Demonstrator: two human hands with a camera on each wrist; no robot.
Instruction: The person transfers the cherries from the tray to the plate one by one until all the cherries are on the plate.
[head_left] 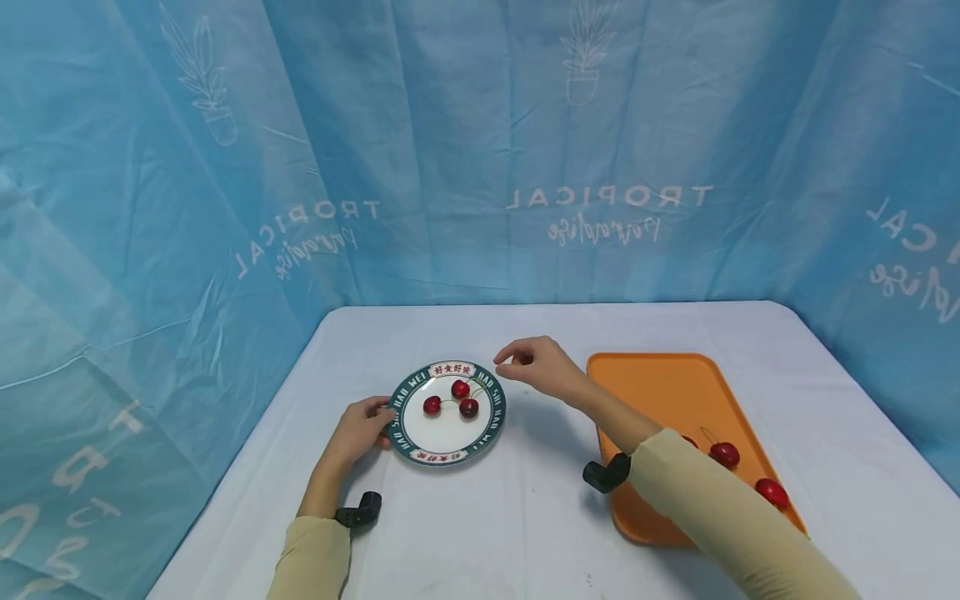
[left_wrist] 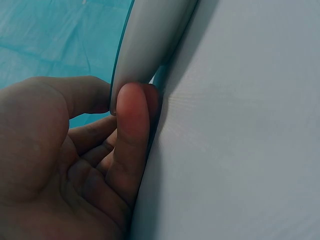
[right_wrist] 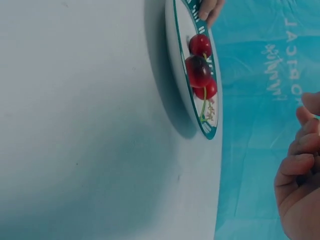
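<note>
A white plate with a green patterned rim (head_left: 493, 417) bears three red cherries (head_left: 468, 408), at least two of them with stems. The left hand (head_left: 358, 429) grips its left rim; in the left wrist view the thumb lies on top and the fingers of that hand (left_wrist: 65, 150) are under the plate (left_wrist: 150, 40). Beyond the plate's upper right edge, the right hand (head_left: 542, 367) hovers with loosely bent fingers and nothing visible in them. The right wrist view shows this hand (right_wrist: 302, 185) apart from the plate (right_wrist: 175, 55) and its cherries (right_wrist: 198, 71).
On the right lies an orange tray (head_left: 652, 383) with a cherry (head_left: 724, 454) and another cherry (head_left: 772, 493) near its right edge, plus one mostly hidden by the right sleeve (head_left: 720, 508). White cloth (head_left: 465, 533) covers the table; blue printed curtains (head_left: 450, 150) hang behind and beside it.
</note>
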